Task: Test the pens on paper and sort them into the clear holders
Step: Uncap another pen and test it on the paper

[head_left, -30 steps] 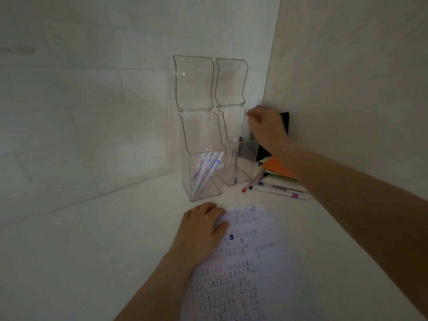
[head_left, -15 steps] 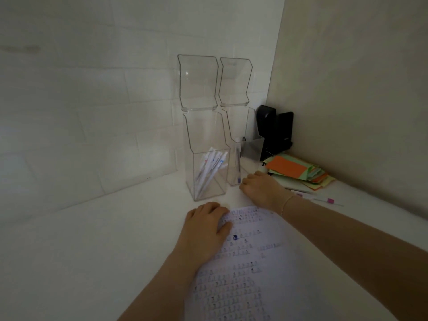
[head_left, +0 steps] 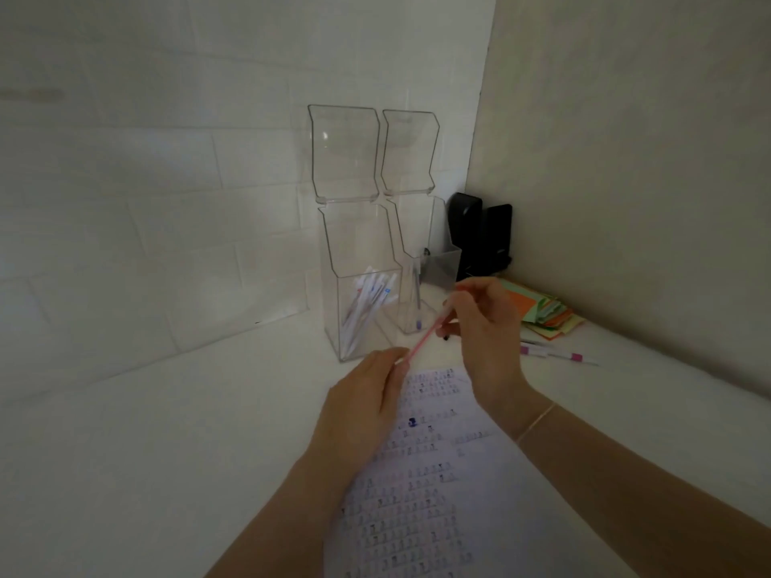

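Two bare forearms, sleeveless within view, enter from about 6 o'clock and 4 o'clock; the right wrist [head_left: 536, 423] carries a thin, pale bracelet [head_left: 535, 422], and no rings or watch show.

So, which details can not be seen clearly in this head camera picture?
- Thin pink pen: motion blur; left hand covers one end, right hand the other, so cap on or off is unclear.
- White paper sheet with small test marks: marks too small; bottom edge cuts it.
- Taller clear plastic holder: pens overlap, uncountable.
- Black objects in the corner: too dark to identify.
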The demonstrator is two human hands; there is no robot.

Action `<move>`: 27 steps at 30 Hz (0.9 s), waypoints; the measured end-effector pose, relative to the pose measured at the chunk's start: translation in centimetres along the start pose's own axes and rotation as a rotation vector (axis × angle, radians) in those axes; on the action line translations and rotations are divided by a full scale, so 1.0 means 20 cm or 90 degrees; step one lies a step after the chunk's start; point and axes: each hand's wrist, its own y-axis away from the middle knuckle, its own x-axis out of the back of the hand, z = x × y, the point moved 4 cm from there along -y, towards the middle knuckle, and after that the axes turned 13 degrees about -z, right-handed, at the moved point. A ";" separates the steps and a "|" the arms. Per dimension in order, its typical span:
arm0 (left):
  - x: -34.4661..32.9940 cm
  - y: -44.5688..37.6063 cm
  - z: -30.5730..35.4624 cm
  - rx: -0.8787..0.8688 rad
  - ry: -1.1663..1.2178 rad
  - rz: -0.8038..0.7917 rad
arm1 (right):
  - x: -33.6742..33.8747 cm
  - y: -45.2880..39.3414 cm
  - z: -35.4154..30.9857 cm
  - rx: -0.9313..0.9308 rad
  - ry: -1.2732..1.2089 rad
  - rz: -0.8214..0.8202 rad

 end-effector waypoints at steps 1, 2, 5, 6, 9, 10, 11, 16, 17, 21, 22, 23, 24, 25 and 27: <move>0.00 0.00 0.01 -0.011 0.004 -0.009 | 0.02 0.01 0.01 -0.040 -0.035 0.026; 0.00 0.00 0.01 -0.020 0.005 -0.012 | 0.03 0.02 0.03 -0.085 -0.073 0.040; -0.01 0.00 0.02 -0.052 0.035 -0.014 | 0.03 0.05 0.12 -0.259 -0.214 -0.032; -0.01 -0.01 0.02 -0.065 0.050 -0.018 | 0.01 0.07 0.14 -0.322 -0.228 -0.092; -0.04 -0.01 0.05 -0.095 0.067 -0.042 | -0.02 0.14 0.19 -0.424 -0.201 -0.223; -0.05 -0.01 0.04 -0.092 0.070 -0.049 | -0.02 0.15 0.20 -0.430 -0.199 -0.230; -0.05 -0.01 0.03 -0.079 0.076 -0.058 | -0.01 0.16 0.20 -0.431 -0.194 -0.233; -0.08 0.00 0.02 -0.028 0.121 -0.150 | 0.03 0.16 0.18 -0.461 -0.144 -0.299; -0.08 0.00 0.04 -0.025 0.135 -0.167 | 0.04 0.16 0.17 -0.471 -0.150 -0.314; -0.10 0.01 0.07 -0.022 0.180 -0.219 | 0.08 0.19 0.17 -0.493 -0.179 -0.337; -0.10 0.02 0.07 -0.024 0.176 -0.228 | 0.09 0.20 0.17 -0.497 -0.183 -0.336; -0.11 0.02 0.07 -0.025 0.171 -0.233 | 0.10 0.20 0.17 -0.501 -0.186 -0.335; -0.11 0.02 0.07 -0.023 0.166 -0.244 | 0.11 0.21 0.18 -0.503 -0.187 -0.336; -0.11 0.02 0.09 -0.024 0.165 -0.256 | 0.11 0.21 0.18 -0.503 -0.185 -0.339; -0.11 0.03 0.10 -0.022 0.187 -0.268 | 0.11 0.21 0.17 -0.498 -0.189 -0.340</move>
